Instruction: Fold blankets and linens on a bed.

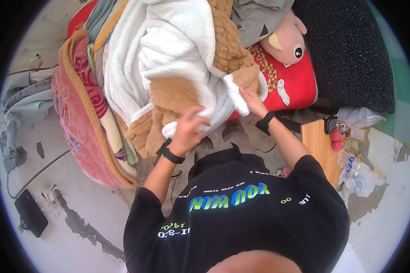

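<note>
A large blanket, brown knit on one side and white fleece on the other (177,38), lies bunched over the bed in front of me. My left hand (188,130) is closed on its near white edge, and the part just above that hand is smeared by motion. To the right, my right hand (254,102) pinches a white folded strip of the blanket's border. The middle of the blanket between my hands is raised and creased, with its brown side (173,93) showing there.
A pink patterned quilt (79,104) hangs over the bed's left side. At the right are a pink plush toy (284,43), a small white cloth (283,92) on a red cover (300,79), and a dark speckled panel (346,50). A wooden surface (320,148) stands beside plastic bottles (351,164).
</note>
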A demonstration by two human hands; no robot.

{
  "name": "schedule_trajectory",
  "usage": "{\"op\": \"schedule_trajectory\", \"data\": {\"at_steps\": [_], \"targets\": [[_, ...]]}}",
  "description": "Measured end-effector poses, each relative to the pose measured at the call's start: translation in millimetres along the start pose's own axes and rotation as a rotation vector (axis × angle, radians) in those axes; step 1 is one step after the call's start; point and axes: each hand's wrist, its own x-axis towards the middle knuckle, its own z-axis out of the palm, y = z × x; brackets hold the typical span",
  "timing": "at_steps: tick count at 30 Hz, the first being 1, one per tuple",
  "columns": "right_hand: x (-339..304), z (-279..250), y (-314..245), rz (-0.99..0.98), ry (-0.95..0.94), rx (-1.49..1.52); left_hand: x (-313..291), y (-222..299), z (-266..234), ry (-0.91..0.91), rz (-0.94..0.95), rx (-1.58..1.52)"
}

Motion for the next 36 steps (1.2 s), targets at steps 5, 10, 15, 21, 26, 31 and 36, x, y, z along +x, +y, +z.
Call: {"op": "schedule_trajectory", "data": {"at_steps": [5,10,15,21,26,31,36], "targets": [[-22,51,-15,0.081,-0.215,0.230,-28,-30,41,-0.491,-0.108,-0.133],[-38,74,-30,-0.044,-0.304,-0.032,-44,-52,60,-0.354,-0.436,-0.360],[-48,82,-32,-0.209,-0.470,-0.294,-34,-63,71,-0.007,-1.087,-0.967],[-51,76,-42,-0.185,-0.090,-0.363,-35,-59,50,0.111,-0.553,-0.145],[-55,91,-51,-0.327,0.036,-0.208,-31,-30,60,0.027,-0.183,-0.034],[-69,88,-64,0.061,-0.264,0.372,-31,-24,77,0.124,-0.223,-0.118],[-73,82,-77,0.179,-0.286,0.306,-28,-27,72,0.018,-0.029,0.059]]}}
